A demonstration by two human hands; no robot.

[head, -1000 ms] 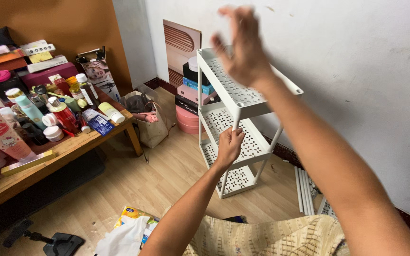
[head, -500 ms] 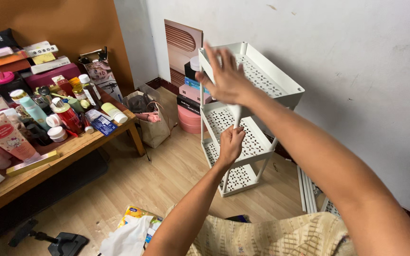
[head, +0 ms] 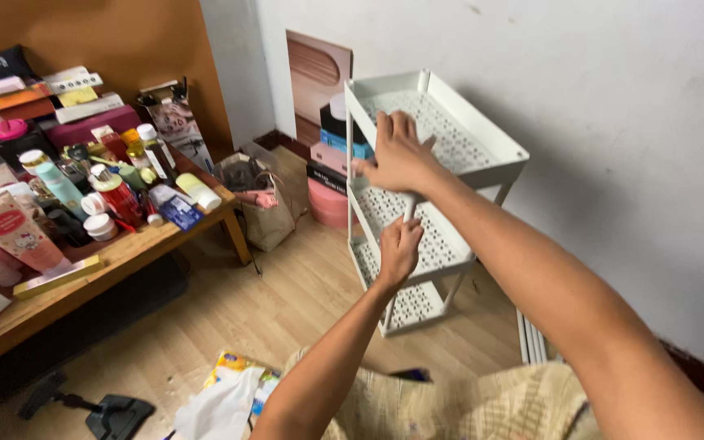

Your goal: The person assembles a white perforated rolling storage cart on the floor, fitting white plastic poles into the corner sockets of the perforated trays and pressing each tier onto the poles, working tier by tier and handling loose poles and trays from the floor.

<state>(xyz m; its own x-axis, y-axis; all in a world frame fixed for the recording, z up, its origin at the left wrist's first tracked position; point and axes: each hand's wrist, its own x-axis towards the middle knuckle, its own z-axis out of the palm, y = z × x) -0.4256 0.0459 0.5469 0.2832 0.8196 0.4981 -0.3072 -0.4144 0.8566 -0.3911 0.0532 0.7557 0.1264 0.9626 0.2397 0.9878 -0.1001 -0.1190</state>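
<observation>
Your right hand (head: 401,155) lies over the near rim of the top tray of the white three-tier rack (head: 466,155), fingers curled down onto the perforated tray, so that grip is pressed onto the rim. Just below it, your left hand (head: 399,248) wraps around the rack's front post (head: 411,208) between the top and middle trays, its grip closed on the post. The rack stands on the wooden floor (head: 287,301) against the white wall (head: 613,98), directly ahead of both hands. Beyond the rack, left of your right hand, sits a stack of boxes on a pink tub (head: 329,204). Far to the left of your hands, a wooden surface (head: 116,261) carries bottles, tubes and jars.
</observation>
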